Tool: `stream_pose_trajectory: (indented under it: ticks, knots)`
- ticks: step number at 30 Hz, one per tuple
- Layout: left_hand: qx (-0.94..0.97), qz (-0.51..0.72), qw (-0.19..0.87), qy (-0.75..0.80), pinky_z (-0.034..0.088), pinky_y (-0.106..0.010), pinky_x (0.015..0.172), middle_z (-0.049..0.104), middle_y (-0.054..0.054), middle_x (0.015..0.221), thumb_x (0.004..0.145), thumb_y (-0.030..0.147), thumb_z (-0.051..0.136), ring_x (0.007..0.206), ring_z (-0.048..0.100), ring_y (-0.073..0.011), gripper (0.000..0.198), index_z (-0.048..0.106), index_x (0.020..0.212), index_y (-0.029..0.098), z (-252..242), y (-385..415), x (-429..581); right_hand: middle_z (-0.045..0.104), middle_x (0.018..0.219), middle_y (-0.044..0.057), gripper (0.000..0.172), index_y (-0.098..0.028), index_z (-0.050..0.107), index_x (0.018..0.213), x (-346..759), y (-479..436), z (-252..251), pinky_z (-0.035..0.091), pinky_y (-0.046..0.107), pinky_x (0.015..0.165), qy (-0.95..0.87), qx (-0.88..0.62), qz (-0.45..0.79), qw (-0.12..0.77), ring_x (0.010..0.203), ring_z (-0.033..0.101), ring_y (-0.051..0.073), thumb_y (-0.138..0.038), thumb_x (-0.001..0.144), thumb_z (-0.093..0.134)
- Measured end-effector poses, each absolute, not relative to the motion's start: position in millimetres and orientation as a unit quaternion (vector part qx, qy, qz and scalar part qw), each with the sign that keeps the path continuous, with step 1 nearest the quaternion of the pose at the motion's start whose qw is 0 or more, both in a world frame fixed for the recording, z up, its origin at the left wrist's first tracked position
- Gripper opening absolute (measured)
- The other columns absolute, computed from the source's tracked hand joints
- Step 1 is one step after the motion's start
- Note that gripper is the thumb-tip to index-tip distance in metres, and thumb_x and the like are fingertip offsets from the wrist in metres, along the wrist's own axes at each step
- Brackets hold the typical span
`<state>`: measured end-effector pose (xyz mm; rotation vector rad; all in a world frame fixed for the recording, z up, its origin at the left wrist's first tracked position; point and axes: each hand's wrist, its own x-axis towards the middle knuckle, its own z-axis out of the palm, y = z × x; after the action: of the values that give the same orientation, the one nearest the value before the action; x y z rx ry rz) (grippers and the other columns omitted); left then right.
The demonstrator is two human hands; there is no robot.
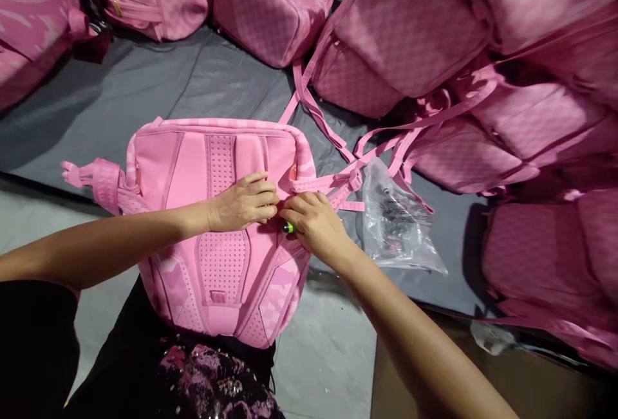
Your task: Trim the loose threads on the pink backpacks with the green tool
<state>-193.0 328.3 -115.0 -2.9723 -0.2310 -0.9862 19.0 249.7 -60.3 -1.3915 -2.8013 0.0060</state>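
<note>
A pink backpack [223,271] rests with its padded, dotted back panel facing up, partly on the table edge and partly over my lap. My left hand [245,200] lies across the middle of the panel, its fingers curled and gripping the fabric near the right shoulder strap. Close beside it, my right hand [313,223] is closed around a small green tool with a black end [288,227]; the rest of the tool is hidden in my fingers. A strap with a pink buckle [74,174] sticks out at the left. More straps [338,184] spread from the right side.
A clear plastic bag [400,232] with small dark items lies right of the backpack on the grey-covered table [159,78]. Several pink backpacks [400,26] stand along the back and right, their loose straps [318,116] trailing forward. A brown surface [410,367] is at lower right.
</note>
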Motion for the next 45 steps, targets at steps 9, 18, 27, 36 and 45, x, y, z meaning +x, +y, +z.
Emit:
stream_pose_trajectory:
  ticks: [9,18,27,36,45]
  knots:
    - [-0.944,-0.322,-0.035,-0.067,0.035,-0.045,0.116,0.069,-0.006,0.108,0.09,0.017,0.054,0.114,0.057,-0.0214,0.015,0.067,0.097,0.02,-112.0,325.1,-192.5,0.067,0.091,0.009,0.016,-0.014,0.068,0.095,6.4,251.0,-68.2,0.035,0.037,0.077,-0.886,-0.459,-0.067,-0.018,0.086,0.053,0.023,-0.019,0.099,0.053]
    - [-0.812,-0.303,-0.002,-0.499,0.037,-0.055,0.104,0.064,-0.016,0.115,0.093,0.057,0.049,0.112,0.056,-0.0349,0.055,0.059,0.126,0.013,-65.0,362.6,-229.1,0.053,0.147,0.008,0.027,-0.022,0.067,0.105,-10.9,276.8,-57.0,0.02,0.061,0.117,-0.858,-0.447,-0.236,0.092,0.142,0.038,0.028,-0.012,0.099,0.043]
    - [-0.84,-0.321,0.016,-0.437,0.023,-0.06,0.115,0.05,-0.019,0.143,0.09,0.045,0.058,0.137,0.04,-0.0388,0.06,0.048,0.141,0.013,-72.4,352.1,-226.8,0.058,0.137,0.012,0.025,-0.018,0.064,0.096,-35.1,312.9,-24.3,0.026,0.062,0.114,-0.76,-0.574,-0.133,0.272,0.132,0.05,0.031,-0.033,0.102,0.045]
    - [-0.971,-0.179,0.015,-0.16,0.029,-0.054,0.116,0.068,-0.01,0.106,0.081,0.033,0.07,0.111,0.058,-0.0284,0.03,0.071,0.104,0.013,-68.2,336.7,-180.5,0.07,0.071,0.002,0.057,-0.022,0.068,0.112,-12.3,225.4,-53.7,0.057,0.032,0.061,-0.454,-0.597,0.342,0.566,0.062,0.069,0.018,-0.071,0.09,0.05]
    - [-0.969,-0.213,0.017,-0.125,0.031,-0.051,0.116,0.066,-0.002,0.087,0.081,0.039,0.076,0.098,0.057,-0.022,0.023,0.067,0.083,0.018,-89.0,304.7,-176.9,0.074,0.08,0.006,0.066,-0.021,0.07,0.113,10.2,163.8,-90.1,0.057,0.034,0.056,-0.427,-0.622,0.326,0.57,0.063,0.07,0.021,-0.077,0.08,0.059]
